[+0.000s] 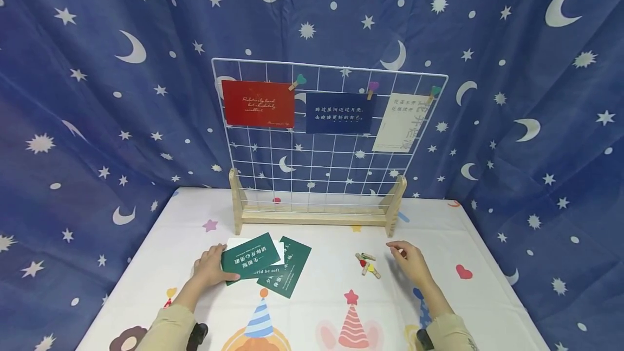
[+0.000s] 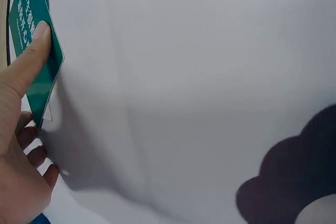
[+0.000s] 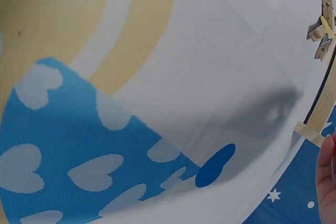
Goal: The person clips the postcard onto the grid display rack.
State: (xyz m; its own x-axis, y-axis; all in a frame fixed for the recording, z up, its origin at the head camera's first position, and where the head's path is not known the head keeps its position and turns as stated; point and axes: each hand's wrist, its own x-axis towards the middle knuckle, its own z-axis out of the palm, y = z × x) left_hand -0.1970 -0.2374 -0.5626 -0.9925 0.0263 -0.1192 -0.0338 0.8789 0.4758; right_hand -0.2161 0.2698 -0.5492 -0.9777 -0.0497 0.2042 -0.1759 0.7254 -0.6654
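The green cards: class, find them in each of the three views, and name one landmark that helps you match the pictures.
Head: green cards lie low and left of centre, under the left hand.
Left wrist: one green card at the top left edge, thumb on it.
Right wrist: not in it.
Shared landmark: the white tablecloth; the pegs link head and right wrist.

Glossy green paper card [image 1: 250,259] under the left hand's fingers [image 1: 210,266]; small wooden clips [image 1: 367,264] just beside the right hand's fingertips [image 1: 392,245], on smooth matt tablecloth [image 1: 322,297]
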